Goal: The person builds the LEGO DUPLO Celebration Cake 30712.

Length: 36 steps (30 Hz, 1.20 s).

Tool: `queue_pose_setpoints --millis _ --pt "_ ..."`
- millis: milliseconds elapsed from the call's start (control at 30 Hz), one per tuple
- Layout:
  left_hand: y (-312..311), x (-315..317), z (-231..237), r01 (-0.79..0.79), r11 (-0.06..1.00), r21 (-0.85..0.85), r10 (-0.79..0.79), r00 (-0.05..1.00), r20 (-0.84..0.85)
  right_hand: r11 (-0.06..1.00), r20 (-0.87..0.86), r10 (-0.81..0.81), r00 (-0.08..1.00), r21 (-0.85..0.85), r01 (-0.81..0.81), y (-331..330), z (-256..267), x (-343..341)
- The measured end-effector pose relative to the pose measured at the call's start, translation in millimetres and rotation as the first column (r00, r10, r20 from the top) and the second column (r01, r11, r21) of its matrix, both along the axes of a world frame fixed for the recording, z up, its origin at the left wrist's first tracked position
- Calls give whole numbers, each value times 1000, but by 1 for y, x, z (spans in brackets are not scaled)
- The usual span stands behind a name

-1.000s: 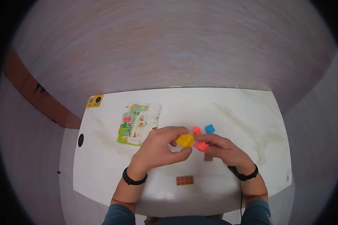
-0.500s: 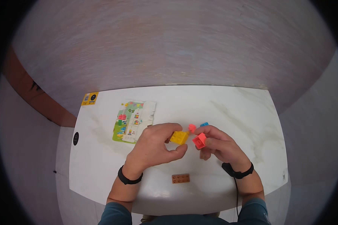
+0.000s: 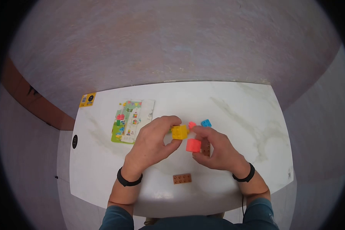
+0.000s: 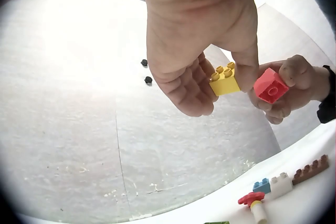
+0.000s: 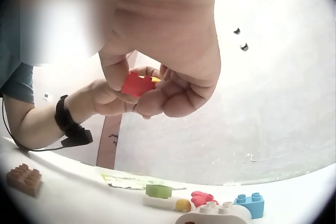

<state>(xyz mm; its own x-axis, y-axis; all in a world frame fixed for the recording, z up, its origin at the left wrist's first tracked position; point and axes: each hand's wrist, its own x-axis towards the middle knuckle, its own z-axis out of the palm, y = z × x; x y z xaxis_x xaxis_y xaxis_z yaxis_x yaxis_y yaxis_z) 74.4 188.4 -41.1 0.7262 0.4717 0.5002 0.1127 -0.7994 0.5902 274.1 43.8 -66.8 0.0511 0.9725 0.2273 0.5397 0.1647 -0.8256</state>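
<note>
Head view: The left hand [image 3: 151, 142] pinches a yellow block [image 3: 179, 132] with its thumb and fingers. The right hand [image 3: 218, 147] pinches a red block [image 3: 193, 145] the same way. The two blocks are up over the desk [image 3: 249, 153], close to each other. A blue block [image 3: 206, 123] and a little red flower [image 3: 192, 125] are on the desk, just past the right hand. One brown block [image 3: 206, 147] shows partly behind the right hand's fingers. Another brown block [image 3: 182, 178] lies nearer to the person, with its bumps up. A picture booklet [image 3: 132, 122] lies over on the left side. Each wrist has a black band, one on the left [image 3: 128, 180] and one on the right [image 3: 246, 174].

Left wrist view: The yellow block is between the thumb and fingers of the left hand, and its round bumps show. The red block is in the right hand, and its open side shows a ring inside. There is a small gap between the two blocks. Down low, a white block [image 4: 281, 183] is beside the blue block.

Right wrist view: The right hand's thumb and fingers hold the red block. A bit of yellow peeks out behind it. On the desk, a green block [image 5: 158, 191] is near the booklet.
</note>
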Motion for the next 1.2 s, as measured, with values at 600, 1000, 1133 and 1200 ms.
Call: queue_pose_setpoints --millis 600,1000,1133,1200 --pt "-7 9 -57 131 991 -34 -119 723 -681 935 451 201 870 -352 -34 14 -39 9" --pt "-11 17 -70 110 994 -12 -85 687 -722 967 453 -138 881 -129 218 9 -17 65" --pt "-11 14 -59 83 996 -35 -82 675 -734 975 429 -148 891 -87 204 15 -40 70" --pt "-10 13 -49 79 996 -44 -86 670 -738 975 429 -141 892 -95 199 18 -47 66"
